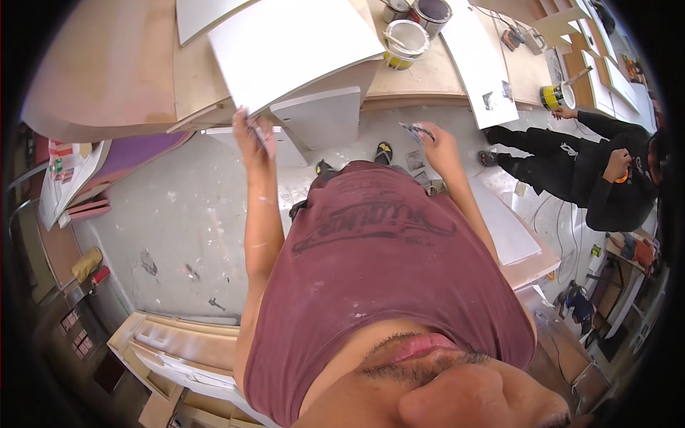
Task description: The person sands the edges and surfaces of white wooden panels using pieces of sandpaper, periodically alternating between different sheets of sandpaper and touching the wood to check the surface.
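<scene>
My left hand point(251, 143) is closed on a thin flat piece point(263, 134), dark on one side with a pinkish edge; its kind is unclear. It is raised beside the near left corner of a large white panel point(292, 53), which lies on the workbench. Touch between hand and panel cannot be made out. My right hand point(441, 150), over the floor in front of the bench, grips a small grey blade-like tool point(416, 133) with dark edges. White boards point(321, 118) lean against the bench front between my hands.
An open bucket of white paste point(407, 44) stands on the bench beside paint cans point(431, 13). Farther right lie a narrow white board point(479, 60) and a cordless drill point(511, 38). A co-worker in black point(571, 167) reaches toward another bucket point(555, 96). Cables point(564, 228) trail over the floor.
</scene>
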Available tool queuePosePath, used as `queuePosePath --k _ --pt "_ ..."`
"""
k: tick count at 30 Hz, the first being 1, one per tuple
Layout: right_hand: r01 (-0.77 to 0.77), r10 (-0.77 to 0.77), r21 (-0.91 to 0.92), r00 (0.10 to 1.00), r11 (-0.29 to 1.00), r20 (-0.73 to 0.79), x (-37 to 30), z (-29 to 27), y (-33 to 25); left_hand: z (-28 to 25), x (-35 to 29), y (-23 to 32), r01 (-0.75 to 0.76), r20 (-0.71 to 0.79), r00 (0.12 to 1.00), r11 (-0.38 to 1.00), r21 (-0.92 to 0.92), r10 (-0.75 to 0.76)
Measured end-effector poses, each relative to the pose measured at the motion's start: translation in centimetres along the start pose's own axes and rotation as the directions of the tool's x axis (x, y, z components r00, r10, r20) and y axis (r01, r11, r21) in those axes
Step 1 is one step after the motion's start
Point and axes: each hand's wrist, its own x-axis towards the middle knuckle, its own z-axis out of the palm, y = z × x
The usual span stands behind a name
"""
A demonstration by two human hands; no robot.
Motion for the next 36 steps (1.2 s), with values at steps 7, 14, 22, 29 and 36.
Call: queuePosePath --k 7,14,22,29,36 --pt "-0.062 0.069 0.11 0.996 0.992 -0.055 -2.3 0.7 1.2 1.1 1.8 -2.8 0.151 0.069 0.986 0.989 0.004 -0.151" --pt "-0.049 0.051 0.077 0.998 0.996 -0.025 -1.5 1.1 -0.8 -0.9 1.8 -2.6 0.107 -0.008 0.994 0.961 0.257 -0.108" --pt "-0.046 0.159 0.445 0.963 0.895 -0.219 2.7 1.9 -0.7 -5.9 -1.4 -0.2 0.257 -0.098 0.962 0.966 0.028 -0.253" --pt "-0.059 0.392 0.972 0.919 0.228 -0.036 3.7 -0.5 -6.2 -3.7 -6.1 2.3 0.193 -0.113 0.977 0.972 0.13 -0.179" --pt "0.145 0.186 0.973 0.966 0.178 -0.178 3.6 1.1 -13.9 3.7 -7.2 3.3 0.165 0.101 0.975 0.948 0.273 -0.199"
